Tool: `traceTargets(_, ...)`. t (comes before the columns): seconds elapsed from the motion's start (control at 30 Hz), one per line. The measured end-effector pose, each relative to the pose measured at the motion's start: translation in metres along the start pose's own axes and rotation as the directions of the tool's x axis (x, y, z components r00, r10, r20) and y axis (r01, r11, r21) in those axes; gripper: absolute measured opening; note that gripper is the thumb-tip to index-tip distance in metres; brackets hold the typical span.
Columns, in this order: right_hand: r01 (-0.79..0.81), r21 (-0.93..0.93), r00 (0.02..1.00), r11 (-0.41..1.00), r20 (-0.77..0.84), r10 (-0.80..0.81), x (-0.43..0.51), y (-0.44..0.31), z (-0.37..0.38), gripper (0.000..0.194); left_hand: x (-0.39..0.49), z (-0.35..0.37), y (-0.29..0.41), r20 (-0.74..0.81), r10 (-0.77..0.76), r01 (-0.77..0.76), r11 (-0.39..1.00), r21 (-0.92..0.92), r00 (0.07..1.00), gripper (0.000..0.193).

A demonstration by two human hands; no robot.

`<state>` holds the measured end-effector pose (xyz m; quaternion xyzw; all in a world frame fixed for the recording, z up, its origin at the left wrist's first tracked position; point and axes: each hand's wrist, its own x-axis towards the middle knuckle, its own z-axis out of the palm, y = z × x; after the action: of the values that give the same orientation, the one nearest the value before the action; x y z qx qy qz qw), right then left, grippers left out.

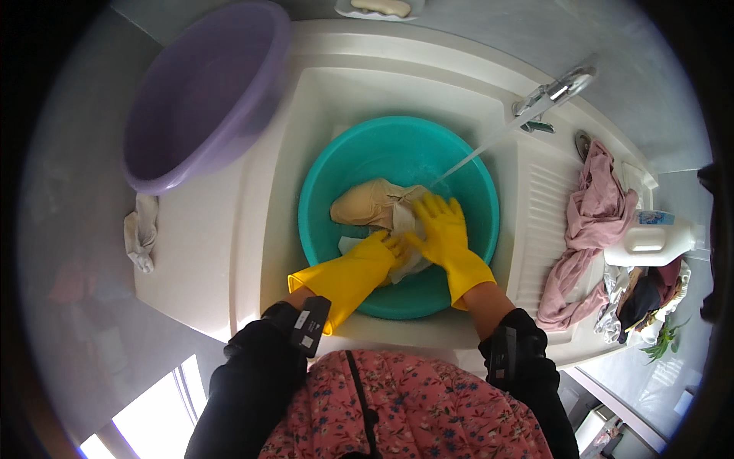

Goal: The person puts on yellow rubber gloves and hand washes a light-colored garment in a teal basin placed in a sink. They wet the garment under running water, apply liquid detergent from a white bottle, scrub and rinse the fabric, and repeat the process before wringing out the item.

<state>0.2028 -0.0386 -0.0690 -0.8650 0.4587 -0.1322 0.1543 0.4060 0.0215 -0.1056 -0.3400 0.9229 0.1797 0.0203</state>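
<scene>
Both of my hands wear yellow rubber gloves inside a teal plastic basin [395, 304] that stands in the white sink. My left hand [367, 264] has its fingers curled at the near edge of a pale wet cloth [405, 221]; its fingertips are blurred, so its hold is unclear. Spread-fingered, my right hand [438, 226] touches the right side of that cloth. A beige garment [364, 203] lies against the cloth, left of my right hand. Water from the chrome faucet [559, 92] falls into the basin just beyond my right fingers.
A purple basin [269, 86] leans at the back left, near a whitish cloth [141, 232]. On the right, the ribbed drainboard [539, 229] holds a pink garment [599, 212], a white plastic jug [654, 244] and dark clothes [645, 298]. Bar soap [381, 7] sits in a dish behind the sink.
</scene>
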Motion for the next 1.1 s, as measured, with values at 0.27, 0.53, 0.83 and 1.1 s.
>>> traceTargets(0.27,0.381,-0.042,0.890,0.924,0.287,-0.354,-0.051,-0.008,0.054,0.049,-0.017,-0.014,-0.018,0.281,-0.139,0.258,0.857,-0.447,0.950,0.056)
traceTargets(0.53,0.177,-0.363,0.978,0.915,0.170,-0.122,-0.050,0.005,0.078,0.048,-0.021,0.023,-0.022,-0.186,-0.023,0.011,0.998,-0.068,0.982,0.060)
traceTargets(0.83,-0.163,-0.078,0.986,0.983,-0.028,0.162,-0.009,0.021,-0.027,0.028,0.003,-0.073,-0.054,-0.076,-0.395,0.391,0.918,-0.063,0.915,0.060)
traceTargets(1.1,-0.154,-0.263,0.953,0.952,0.216,0.214,-0.004,0.010,0.046,0.089,0.015,0.009,-0.039,-0.339,0.123,-0.101,0.992,0.081,0.933,0.062)
